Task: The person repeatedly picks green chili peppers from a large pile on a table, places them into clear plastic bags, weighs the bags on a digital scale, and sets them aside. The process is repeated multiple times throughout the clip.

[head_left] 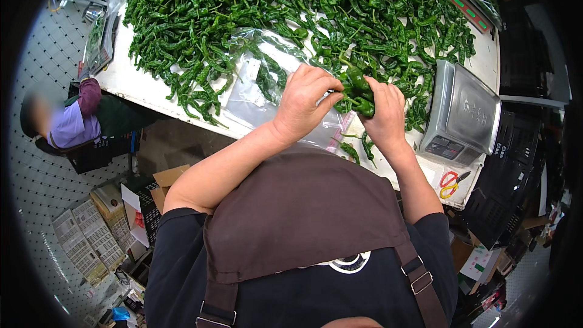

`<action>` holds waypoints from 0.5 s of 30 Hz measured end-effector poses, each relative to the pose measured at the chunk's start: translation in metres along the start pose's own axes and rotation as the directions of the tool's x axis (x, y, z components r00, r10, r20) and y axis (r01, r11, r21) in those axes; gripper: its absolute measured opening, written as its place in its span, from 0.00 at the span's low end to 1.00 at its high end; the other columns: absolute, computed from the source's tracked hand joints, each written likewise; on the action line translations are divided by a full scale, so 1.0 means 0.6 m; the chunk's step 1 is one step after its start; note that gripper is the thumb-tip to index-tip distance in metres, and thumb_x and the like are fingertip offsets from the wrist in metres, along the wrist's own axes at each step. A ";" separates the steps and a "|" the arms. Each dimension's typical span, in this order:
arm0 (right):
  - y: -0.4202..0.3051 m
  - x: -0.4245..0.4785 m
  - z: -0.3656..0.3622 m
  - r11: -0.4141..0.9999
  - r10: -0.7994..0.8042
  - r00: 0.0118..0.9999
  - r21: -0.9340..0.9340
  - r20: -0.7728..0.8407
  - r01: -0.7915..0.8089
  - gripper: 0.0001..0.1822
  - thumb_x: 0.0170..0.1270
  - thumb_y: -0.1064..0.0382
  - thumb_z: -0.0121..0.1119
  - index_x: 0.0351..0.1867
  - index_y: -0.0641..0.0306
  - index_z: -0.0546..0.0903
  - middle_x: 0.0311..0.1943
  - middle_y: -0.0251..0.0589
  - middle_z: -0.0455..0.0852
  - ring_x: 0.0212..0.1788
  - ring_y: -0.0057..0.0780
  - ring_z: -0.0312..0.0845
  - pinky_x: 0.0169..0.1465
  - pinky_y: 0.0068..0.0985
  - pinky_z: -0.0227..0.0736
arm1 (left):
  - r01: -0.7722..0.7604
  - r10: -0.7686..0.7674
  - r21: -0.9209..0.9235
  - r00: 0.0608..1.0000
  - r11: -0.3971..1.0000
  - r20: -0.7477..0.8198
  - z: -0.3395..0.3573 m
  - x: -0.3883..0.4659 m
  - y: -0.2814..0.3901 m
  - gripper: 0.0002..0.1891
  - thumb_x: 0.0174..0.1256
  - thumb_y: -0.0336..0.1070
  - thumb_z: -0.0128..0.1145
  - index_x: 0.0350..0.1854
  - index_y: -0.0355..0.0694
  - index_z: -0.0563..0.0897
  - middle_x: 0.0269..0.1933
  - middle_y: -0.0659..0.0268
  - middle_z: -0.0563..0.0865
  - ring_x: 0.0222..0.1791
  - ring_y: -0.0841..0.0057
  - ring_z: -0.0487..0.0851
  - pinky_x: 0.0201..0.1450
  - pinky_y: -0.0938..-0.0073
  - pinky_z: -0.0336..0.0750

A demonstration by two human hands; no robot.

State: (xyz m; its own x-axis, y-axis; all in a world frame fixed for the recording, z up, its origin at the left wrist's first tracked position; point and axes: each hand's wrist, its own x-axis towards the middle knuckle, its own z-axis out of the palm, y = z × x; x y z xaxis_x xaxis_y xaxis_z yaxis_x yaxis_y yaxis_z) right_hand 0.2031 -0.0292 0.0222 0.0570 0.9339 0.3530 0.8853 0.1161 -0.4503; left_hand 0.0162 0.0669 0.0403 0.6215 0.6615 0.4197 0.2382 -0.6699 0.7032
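Note:
Long wrinkled green peppers point(218, 18) lie in a wide heap over the white table point(150, 100). My right hand point(387, 109) is closed around a small bunch of green peppers point(356, 84) above the near side of the heap. From the left, the thumb and forefinger of my left hand point(307, 102) pinch at a pepper stem in that bunch. Under and beside my left hand lies a clear plastic bag point(241, 100) with a pink strip along one edge; a few peppers show in or through it. Loose peppers point(350, 151) rest below my hands, near the table edge.
A weighing scale point(473, 109) with a metal pan stands at right. Red-and-yellow-handled scissors point(450, 185) lie at the near right corner. Another scale point(471, 11) has a lit display. At left sits a person point(75, 123) beside a further scale point(107, 41). Black crates point(505, 168) stand right of the table.

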 end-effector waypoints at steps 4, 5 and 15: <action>-0.002 -0.006 0.001 1.000 0.012 1.000 0.014 -0.006 -0.012 0.36 0.44 0.67 0.75 0.58 0.60 0.73 0.41 0.42 0.80 0.47 0.44 0.75 0.58 0.40 0.63 | 0.051 -0.049 -0.081 0.998 0.995 0.035 0.000 -0.001 -0.007 0.08 0.53 0.25 0.68 0.33 0.38 0.81 0.35 0.65 0.82 0.39 0.66 0.77 0.45 0.69 0.70; -0.002 -0.008 0.002 1.000 0.022 1.000 0.023 -0.003 -0.022 0.36 0.44 0.67 0.75 0.58 0.60 0.73 0.41 0.42 0.80 0.47 0.44 0.76 0.59 0.40 0.63 | 0.051 -0.047 -0.096 0.998 0.994 0.041 0.000 -0.001 -0.009 0.08 0.54 0.25 0.68 0.32 0.38 0.80 0.34 0.65 0.82 0.39 0.66 0.77 0.45 0.69 0.70; -0.016 -0.016 0.002 0.559 0.524 0.761 0.520 0.383 -0.646 0.30 0.54 0.65 0.71 0.59 0.64 0.72 0.44 0.44 0.84 0.44 0.31 0.82 0.48 0.28 0.77 | 0.526 -0.428 -0.312 0.841 0.791 0.331 0.031 -0.036 -0.023 0.22 0.70 0.45 0.59 0.58 0.36 0.76 0.53 0.58 0.82 0.56 0.69 0.79 0.59 0.69 0.72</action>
State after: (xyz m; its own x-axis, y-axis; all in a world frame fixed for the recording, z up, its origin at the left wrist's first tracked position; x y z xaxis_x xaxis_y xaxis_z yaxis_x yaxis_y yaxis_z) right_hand 0.1933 -0.0389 0.0220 0.3306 0.9009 -0.2811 0.2179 -0.3627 -0.9061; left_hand 0.0132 0.0554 0.0111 0.6679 0.7313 -0.1384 0.2821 -0.0767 0.9563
